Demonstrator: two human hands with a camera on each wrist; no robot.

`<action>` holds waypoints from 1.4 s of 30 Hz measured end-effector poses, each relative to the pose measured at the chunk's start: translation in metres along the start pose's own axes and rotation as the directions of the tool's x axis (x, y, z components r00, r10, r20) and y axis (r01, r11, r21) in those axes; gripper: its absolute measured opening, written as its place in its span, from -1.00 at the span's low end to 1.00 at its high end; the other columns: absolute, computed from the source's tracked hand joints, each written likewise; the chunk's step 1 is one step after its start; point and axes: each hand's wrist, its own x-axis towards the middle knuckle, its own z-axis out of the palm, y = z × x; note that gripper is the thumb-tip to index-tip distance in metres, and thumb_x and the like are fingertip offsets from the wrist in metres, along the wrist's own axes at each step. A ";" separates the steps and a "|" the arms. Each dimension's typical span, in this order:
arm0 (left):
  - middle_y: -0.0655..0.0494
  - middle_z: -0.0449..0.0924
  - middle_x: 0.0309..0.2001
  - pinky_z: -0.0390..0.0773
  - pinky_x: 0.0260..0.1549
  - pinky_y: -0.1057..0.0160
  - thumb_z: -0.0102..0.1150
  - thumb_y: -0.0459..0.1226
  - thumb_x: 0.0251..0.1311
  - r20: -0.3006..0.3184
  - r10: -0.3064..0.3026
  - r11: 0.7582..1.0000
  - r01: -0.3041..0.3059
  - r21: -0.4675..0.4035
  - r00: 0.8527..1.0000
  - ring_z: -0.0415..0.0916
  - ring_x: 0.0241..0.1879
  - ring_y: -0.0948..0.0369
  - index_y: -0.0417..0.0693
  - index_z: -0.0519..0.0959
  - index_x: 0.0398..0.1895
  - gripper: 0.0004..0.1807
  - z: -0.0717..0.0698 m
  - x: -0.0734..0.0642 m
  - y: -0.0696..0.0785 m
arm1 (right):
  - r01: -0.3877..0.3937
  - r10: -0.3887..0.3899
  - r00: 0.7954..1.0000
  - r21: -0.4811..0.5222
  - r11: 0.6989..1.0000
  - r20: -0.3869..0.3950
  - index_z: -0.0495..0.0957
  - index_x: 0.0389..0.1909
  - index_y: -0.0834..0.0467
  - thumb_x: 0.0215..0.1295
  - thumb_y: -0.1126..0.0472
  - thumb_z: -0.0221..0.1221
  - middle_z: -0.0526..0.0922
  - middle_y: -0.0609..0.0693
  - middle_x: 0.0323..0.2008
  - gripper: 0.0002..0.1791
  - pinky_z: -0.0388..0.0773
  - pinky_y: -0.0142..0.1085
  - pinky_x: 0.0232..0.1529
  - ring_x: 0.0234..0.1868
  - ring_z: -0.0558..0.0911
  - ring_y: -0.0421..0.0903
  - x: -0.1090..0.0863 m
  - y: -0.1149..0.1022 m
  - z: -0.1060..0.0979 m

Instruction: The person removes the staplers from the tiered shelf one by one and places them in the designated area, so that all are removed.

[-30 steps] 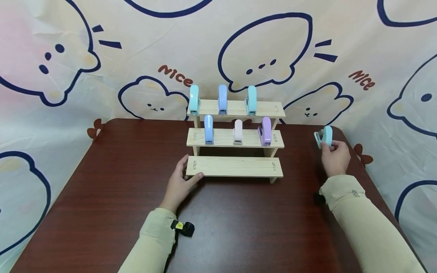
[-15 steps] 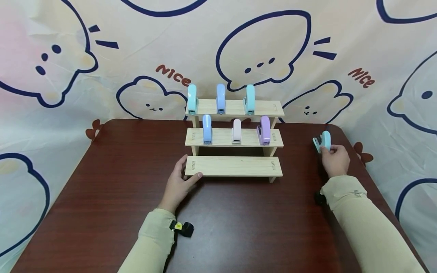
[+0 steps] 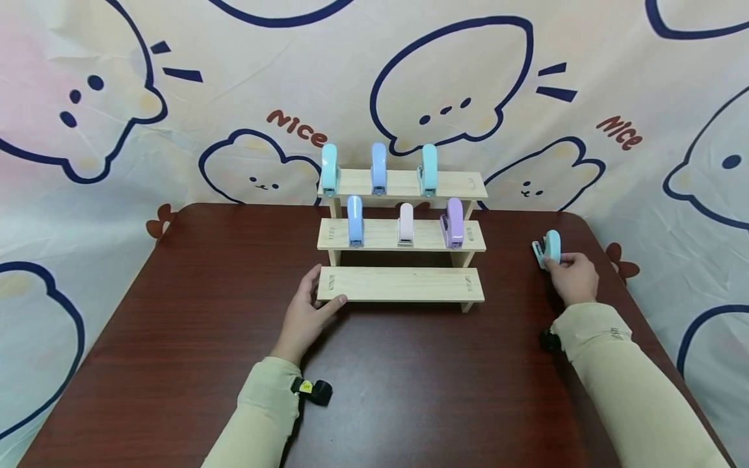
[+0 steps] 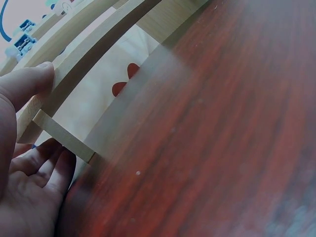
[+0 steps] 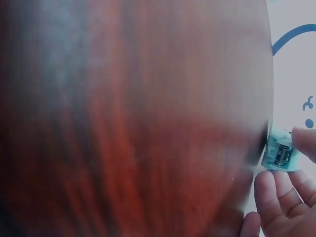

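My left hand (image 3: 304, 317) grips the left end of the lowest tier (image 3: 401, 285) of a light wooden three-tier stand. In the left wrist view its thumb (image 4: 32, 81) lies against the board's edge, while the other fingers are curled beside the leg (image 4: 64, 136). Far to the right, near the table's right edge, my right hand (image 3: 575, 278) pinches a teal mini stapler (image 3: 552, 247) between thumb and fingers. That stapler's end (image 5: 281, 154) shows in the right wrist view. Whether it touches the table is hard to tell.
Along the top tier stand a teal stapler (image 3: 330, 170), a blue one and another teal one. The middle tier holds a blue stapler (image 3: 355, 221), a white one (image 3: 406, 224) and a purple one (image 3: 454, 224). A printed cloth (image 3: 246, 65) hangs behind the brown table (image 3: 439, 377).
My right hand has come down and slightly nearer with the teal stapler, which now sits lower in the head view. The left hand keeps its hold on the stand.
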 end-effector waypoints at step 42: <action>-0.07 0.30 0.44 0.37 0.25 -0.04 0.45 -0.12 0.17 0.003 0.007 1.000 -0.007 0.007 1.000 0.28 0.38 0.08 0.05 0.07 0.59 0.00 -0.001 0.001 -0.002 | 0.214 -0.172 0.962 0.193 0.957 -0.214 0.56 0.09 0.12 0.37 -0.26 0.12 0.53 -0.12 -0.16 -0.43 0.39 -0.31 -0.26 -0.20 0.44 -0.23 -0.032 -0.064 -0.008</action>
